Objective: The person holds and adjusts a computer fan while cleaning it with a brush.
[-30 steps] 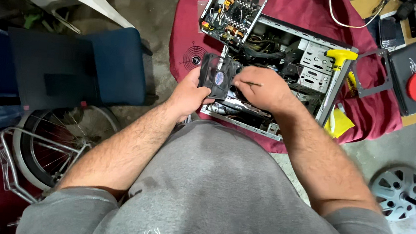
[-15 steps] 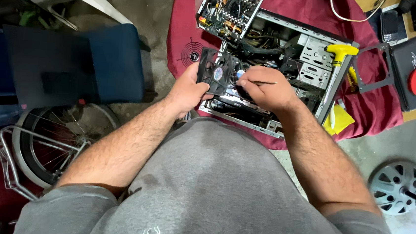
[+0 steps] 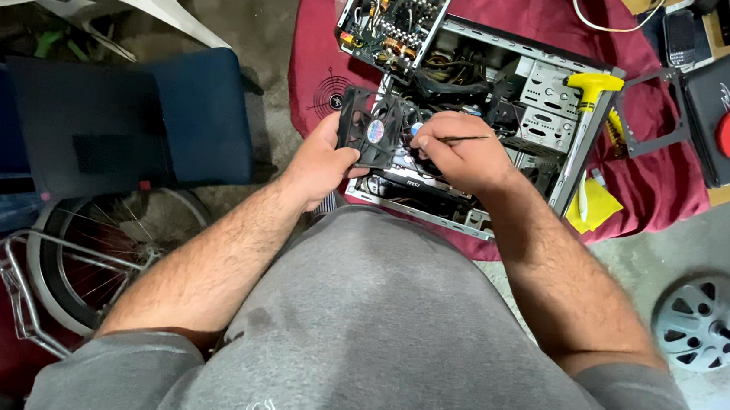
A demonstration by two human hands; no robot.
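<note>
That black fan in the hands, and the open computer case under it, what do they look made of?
The fan, held in the left hand, looks like moulded black plastic: matte, thin ribbed frame. The computer case looks like bare sheet metal: grey, dull sheen, punched holes and folded edges. The cloth beneath seems a soft maroon fabric.

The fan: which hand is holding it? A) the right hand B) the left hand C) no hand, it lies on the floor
B: the left hand has its grip on the black fan, while the right hand holds a thin tool.
</note>
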